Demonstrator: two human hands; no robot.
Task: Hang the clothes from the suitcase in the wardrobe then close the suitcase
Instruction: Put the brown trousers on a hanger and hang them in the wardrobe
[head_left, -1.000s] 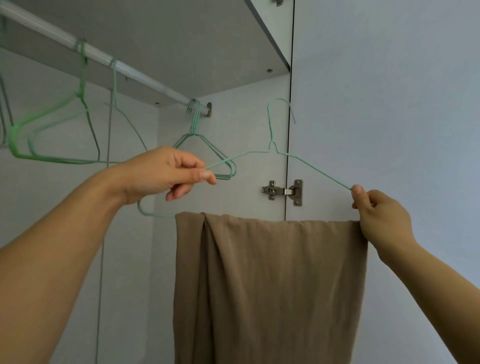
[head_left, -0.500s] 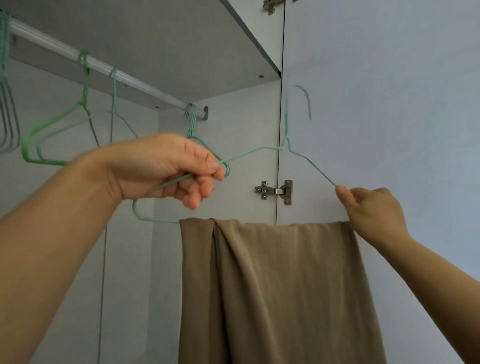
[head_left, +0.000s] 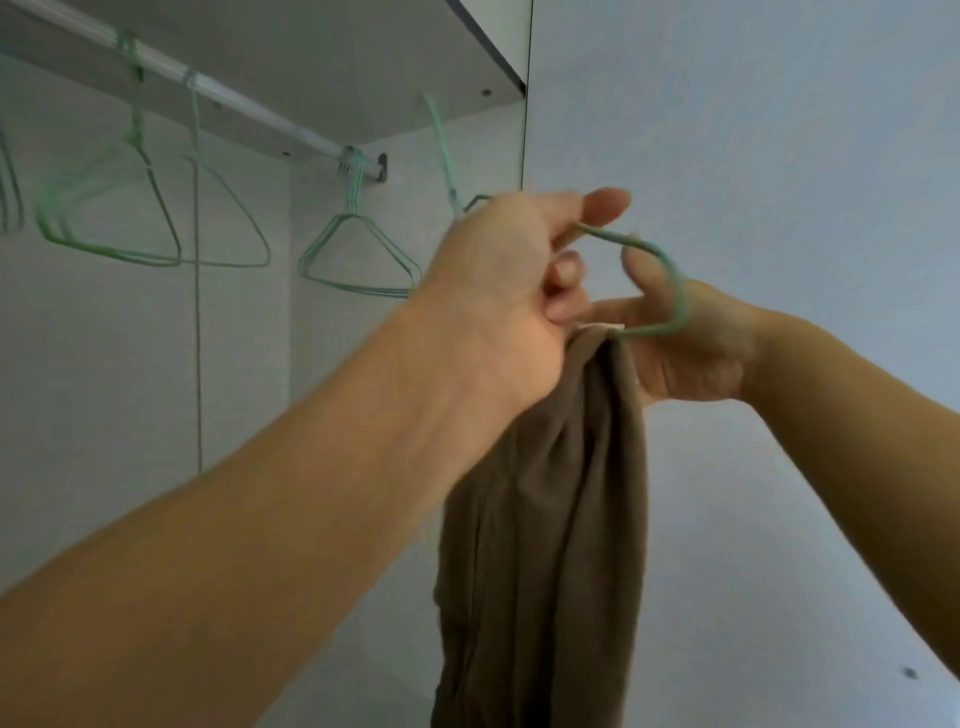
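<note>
Hanger now turned end-on: my left hand (head_left: 498, 291) and right hand (head_left: 685, 343) grip mint-green wire hanger (head_left: 670, 280), brown draped garment (head_left: 550, 519) bunched; steel wardrobe rail (head_left: 249, 104) next.

Two hands (head_left: 498, 291); one brown garment (head_left: 550, 519); one held hanger (head_left: 670, 280); one rail (head_left: 249, 104).

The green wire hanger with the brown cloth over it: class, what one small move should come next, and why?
Probably lift the green wire hanger toward the metal wardrobe rail. Its hook is not on the rail, the left hand and right hand both grip it, and the brown cloth already hangs from it.
</note>
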